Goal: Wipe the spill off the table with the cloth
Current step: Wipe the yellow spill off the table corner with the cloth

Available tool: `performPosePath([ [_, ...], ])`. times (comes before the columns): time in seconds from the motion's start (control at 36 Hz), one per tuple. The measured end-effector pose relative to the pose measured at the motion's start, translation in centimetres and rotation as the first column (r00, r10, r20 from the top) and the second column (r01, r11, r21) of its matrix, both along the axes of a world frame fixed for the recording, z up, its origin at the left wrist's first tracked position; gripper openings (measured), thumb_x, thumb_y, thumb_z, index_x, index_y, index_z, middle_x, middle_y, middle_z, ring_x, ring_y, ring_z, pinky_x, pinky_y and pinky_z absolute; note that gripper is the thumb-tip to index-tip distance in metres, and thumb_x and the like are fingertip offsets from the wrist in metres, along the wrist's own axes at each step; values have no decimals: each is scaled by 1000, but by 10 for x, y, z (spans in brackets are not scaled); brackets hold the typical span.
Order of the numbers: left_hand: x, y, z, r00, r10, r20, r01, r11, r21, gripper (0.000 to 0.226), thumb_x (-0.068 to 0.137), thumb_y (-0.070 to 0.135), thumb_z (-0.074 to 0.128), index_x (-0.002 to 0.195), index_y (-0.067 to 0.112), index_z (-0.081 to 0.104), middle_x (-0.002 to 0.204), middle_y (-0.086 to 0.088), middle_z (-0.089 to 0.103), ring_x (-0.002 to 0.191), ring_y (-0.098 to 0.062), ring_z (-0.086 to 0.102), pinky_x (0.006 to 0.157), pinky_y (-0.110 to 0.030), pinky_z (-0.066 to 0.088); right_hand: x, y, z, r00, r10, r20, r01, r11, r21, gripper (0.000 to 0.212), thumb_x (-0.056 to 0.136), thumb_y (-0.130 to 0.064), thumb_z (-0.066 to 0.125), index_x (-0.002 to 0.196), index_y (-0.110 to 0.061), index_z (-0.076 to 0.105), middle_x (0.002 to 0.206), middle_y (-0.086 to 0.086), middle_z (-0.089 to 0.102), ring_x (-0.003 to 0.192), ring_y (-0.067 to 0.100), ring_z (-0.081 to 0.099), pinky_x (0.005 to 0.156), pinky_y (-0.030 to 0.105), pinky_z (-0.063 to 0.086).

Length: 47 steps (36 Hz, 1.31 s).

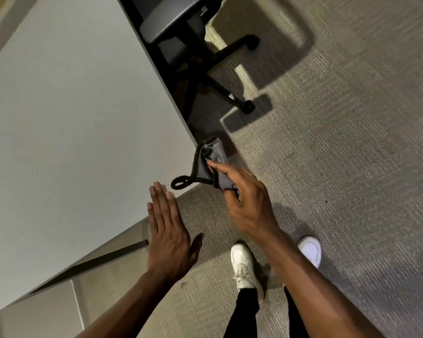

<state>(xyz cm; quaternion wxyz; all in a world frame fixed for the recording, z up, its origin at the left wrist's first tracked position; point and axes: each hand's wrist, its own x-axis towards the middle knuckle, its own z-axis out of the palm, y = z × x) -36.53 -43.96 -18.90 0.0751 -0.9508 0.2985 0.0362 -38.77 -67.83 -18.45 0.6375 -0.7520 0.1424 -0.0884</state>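
Note:
A grey cloth (211, 163) with black edging and a black loop hangs just off the near corner of the white table (78, 123). My right hand (244, 203) pinches the cloth's lower end between thumb and fingers, beside the table corner. My left hand (167, 230) is flat, fingers together and extended, over the table's near edge, holding nothing. No spill shows on the visible tabletop.
A black swivel chair (181, 40) with wheeled legs stands tucked under the far side of the table. Beige carpet (340, 142) covers the floor to the right. My feet in white shoes (243, 267) stand below the hands. A dark table leg (103, 259) runs under the near edge.

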Motion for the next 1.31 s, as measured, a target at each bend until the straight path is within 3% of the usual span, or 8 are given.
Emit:
performPosePath([
  [0.08,1,0,-2,1000,3,22,-4,1000,19,125,100,61,67,173,-18,2,183,-39,-13,174,-55,-12,142,-59,-8,34,-12,2,999,53,8,-53,999,-10,61,97,11,55,150,-18,63,152,1,65,102,0,62,82,0,42],
  [0.19,-1,-4,-3,999,48,11,-48,998,31,125,100,62,67,172,-19,3,183,-40,-13,173,-57,-10,142,-62,-6,80,-20,5,994,107,24,-107,994,13,62,98,9,55,153,-20,61,156,8,62,62,-20,47,60,-2,39],
  [0.39,-3,-9,-4,997,80,17,-80,996,43,126,99,61,68,171,-20,4,183,-41,-13,173,-53,-18,142,-61,-9,56,-18,13,994,108,27,-110,991,83,61,100,10,55,154,-18,59,159,7,60,129,-1,64,105,18,57],
  [0.47,-2,-9,-5,997,75,12,-75,996,43,128,99,62,69,171,-20,4,182,-41,-15,173,-54,-18,142,-62,-8,17,-14,7,997,76,2,-76,996,46,62,97,8,57,151,-21,63,152,4,66,90,-24,57,79,0,45],
  [0.61,-1,-4,-5,999,40,5,-40,998,51,131,96,61,75,172,-20,5,182,-41,-16,173,-56,-14,142,-64,-3,-13,-9,3,995,86,-49,-82,993,81,62,98,-1,56,152,-30,60,150,-3,68,73,15,73,66,32,62],
  [0.69,0,-2,-5,1000,24,1,-24,998,53,136,95,61,78,172,-19,0,181,-43,-14,172,-58,-13,142,-64,-6,10,-10,4,995,91,-49,-89,995,51,62,98,5,58,151,-26,62,147,2,70,59,-3,62,57,7,44],
  [0.92,-2,-6,0,998,49,-29,-47,995,85,136,95,66,73,171,-18,-3,179,-49,-7,169,-67,-2,137,-76,13,99,-21,7,995,91,-39,-89,995,37,58,98,9,56,150,-17,64,88,-9,73,57,-30,49,53,-2,38],
  [1.31,-1,-5,-7,998,53,-30,-48,990,133,141,93,70,71,171,-19,-7,179,-48,-13,170,-61,-16,136,-74,9,28,-4,22,988,44,-151,-49,998,-25,62,97,6,60,149,-26,64,122,12,79,65,-9,58,64,4,38],
])
